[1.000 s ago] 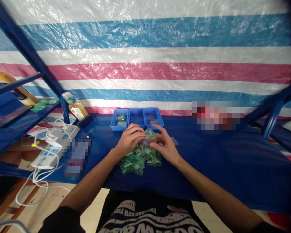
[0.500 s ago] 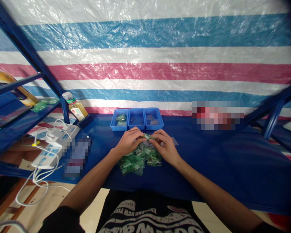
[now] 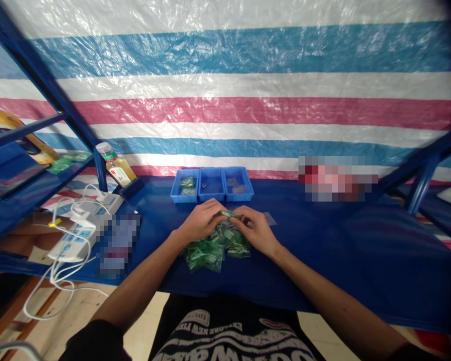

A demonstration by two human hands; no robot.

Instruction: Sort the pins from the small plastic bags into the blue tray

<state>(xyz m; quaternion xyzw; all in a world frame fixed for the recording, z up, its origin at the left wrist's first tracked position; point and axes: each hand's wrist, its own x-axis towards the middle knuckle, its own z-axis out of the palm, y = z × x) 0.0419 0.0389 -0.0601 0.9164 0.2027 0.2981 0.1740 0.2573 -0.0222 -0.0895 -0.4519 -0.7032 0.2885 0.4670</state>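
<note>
Between my two hands, above the table, is a small green plastic packet (image 3: 230, 214). My left hand (image 3: 202, 219) pinches its left end with thumb and fingers. At its right end, my right hand (image 3: 256, 228) is closed on it in the same way. What lies inside the packet is too small to make out. Below my hands spreads a pile of green packets (image 3: 206, 250), partly hidden by my fingers. A clear plastic bag (image 3: 269, 218) lies flat just right of my right hand.
Three joined blue bins (image 3: 212, 197) stand behind my hands, holding packets and small parts. On the left are a drink bottle (image 3: 116, 165), a power strip (image 3: 77, 240) with white cables and a blurred flat object (image 3: 120, 243). A striped plastic sheet (image 3: 248, 110) hangs behind the blue table (image 3: 330, 250).
My right hand has moved slightly down, and its fingers have bent in closer around the packet. My left hand has barely shifted.
</note>
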